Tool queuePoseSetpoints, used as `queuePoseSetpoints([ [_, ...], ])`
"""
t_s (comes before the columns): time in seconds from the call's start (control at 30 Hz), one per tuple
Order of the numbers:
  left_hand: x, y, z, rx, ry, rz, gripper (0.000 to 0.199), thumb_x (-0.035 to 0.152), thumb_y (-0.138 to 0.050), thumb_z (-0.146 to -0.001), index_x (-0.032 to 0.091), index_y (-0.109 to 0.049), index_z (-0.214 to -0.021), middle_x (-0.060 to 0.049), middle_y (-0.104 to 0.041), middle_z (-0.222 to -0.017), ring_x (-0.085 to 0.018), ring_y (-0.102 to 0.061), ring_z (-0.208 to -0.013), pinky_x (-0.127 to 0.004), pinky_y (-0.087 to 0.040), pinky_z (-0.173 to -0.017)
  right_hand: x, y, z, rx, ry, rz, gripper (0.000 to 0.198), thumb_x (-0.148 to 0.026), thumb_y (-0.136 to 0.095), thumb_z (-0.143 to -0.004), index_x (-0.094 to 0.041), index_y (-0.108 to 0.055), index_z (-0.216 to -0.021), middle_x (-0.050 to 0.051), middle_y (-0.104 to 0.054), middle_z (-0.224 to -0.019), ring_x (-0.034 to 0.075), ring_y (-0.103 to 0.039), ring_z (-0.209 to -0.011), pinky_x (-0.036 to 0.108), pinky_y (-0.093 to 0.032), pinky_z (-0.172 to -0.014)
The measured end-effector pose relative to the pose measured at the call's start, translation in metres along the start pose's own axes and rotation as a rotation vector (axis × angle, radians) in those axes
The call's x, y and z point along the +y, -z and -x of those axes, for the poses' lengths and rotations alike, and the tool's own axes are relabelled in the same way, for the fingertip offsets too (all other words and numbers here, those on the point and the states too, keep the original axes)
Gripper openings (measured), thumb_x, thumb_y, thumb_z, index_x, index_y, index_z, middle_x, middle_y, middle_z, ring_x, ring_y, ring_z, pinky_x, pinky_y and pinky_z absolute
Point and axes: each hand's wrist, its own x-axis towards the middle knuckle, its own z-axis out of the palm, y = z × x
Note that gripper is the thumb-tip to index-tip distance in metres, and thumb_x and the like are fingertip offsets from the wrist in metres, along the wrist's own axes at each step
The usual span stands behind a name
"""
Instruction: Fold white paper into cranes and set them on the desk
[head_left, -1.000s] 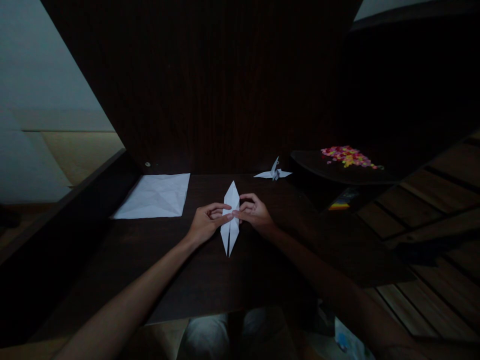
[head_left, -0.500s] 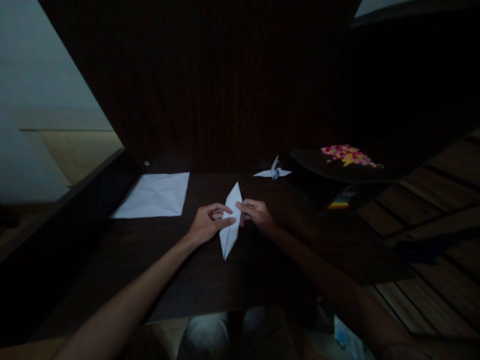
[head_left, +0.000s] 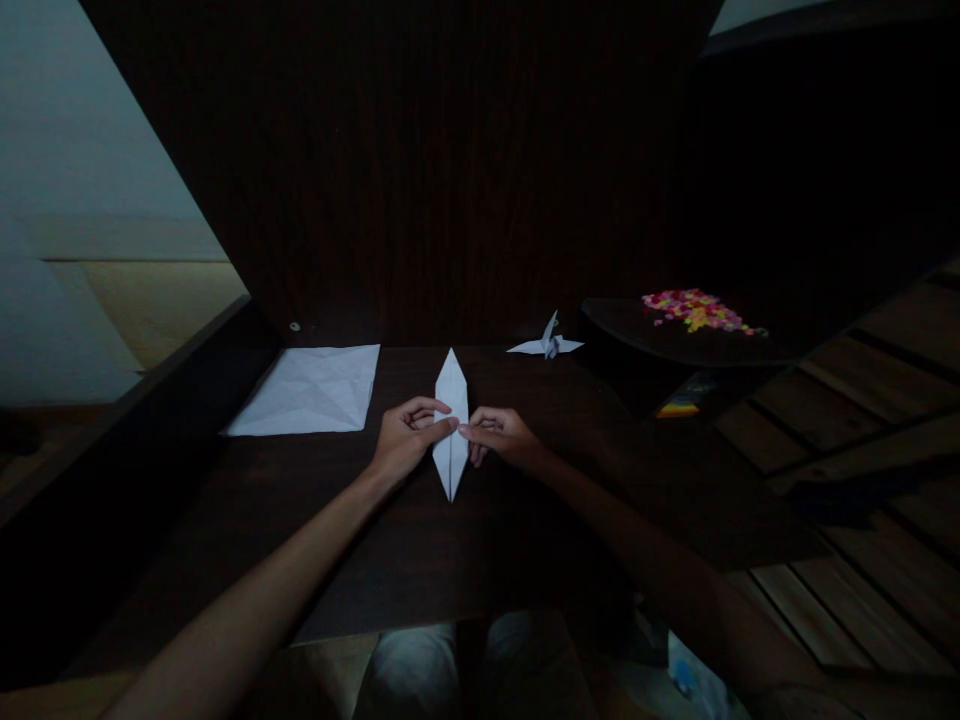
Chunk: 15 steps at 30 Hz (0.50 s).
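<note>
A long white folded paper (head_left: 451,385) with pointed ends stands between my two hands, its tips pointing away from me and toward me. A centre slit runs down its near half. My left hand (head_left: 407,432) pinches its left edge, thumb on top. From the other side my right hand (head_left: 501,437) grips the right edge, with the thumb on the face and the fingers curled beside it. Both thumbs nearly meet at the middle. Beyond the hands, a folded paper crane (head_left: 547,345) sits at the back of the dark table (head_left: 375,560).
To the left lies a creased white paper sheet (head_left: 315,390), beside a low dark side board (head_left: 127,430). A heap of small pink, red and yellow pieces (head_left: 701,310) rests on a rounded shelf (head_left: 675,345) at the right. A dark panel (head_left: 450,180) rises behind the table.
The folded paper has turned from a slant to nearly straight and shifted slightly left and away from me. Both hands moved with it, keeping their hold. The crane and sheet stayed put.
</note>
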Motion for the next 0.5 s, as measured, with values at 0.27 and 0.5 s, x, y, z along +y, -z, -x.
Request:
queuePoseSetpoints([
  [0.27, 0.0007, -0.0012, -0.0004, 0.089, 0.044, 0.053, 0.025, 0.02, -0.079, -0.052, 0.014, -0.064, -0.071, 0.002, -0.063, -0.061, -0.01, -0.056, -0.056, -0.02, -0.041, -0.054, 0.0021, -0.0047, 0.004, -0.034, 0.038, 0.121, 0.029, -0.041, -0.067, -0.07, -0.015, -0.057, -0.063, -0.001, -0.06, -0.053, 0.009, -0.054, -0.044, 0.022, -0.045, -0.046],
  [0.5, 0.0005, -0.0008, -0.001, 0.112, 0.055, 0.115, 0.03, 0.023, -0.081, -0.049, 0.013, -0.063, -0.071, 0.001, -0.064, -0.064, -0.011, -0.058, -0.059, -0.02, -0.044, -0.057, 0.0019, -0.0061, 0.0054, -0.054, 0.056, 0.151, 0.031, -0.044, -0.065, -0.072, -0.015, -0.058, -0.06, 0.0, -0.061, -0.054, 0.01, -0.054, -0.046, 0.024, -0.045, -0.048],
])
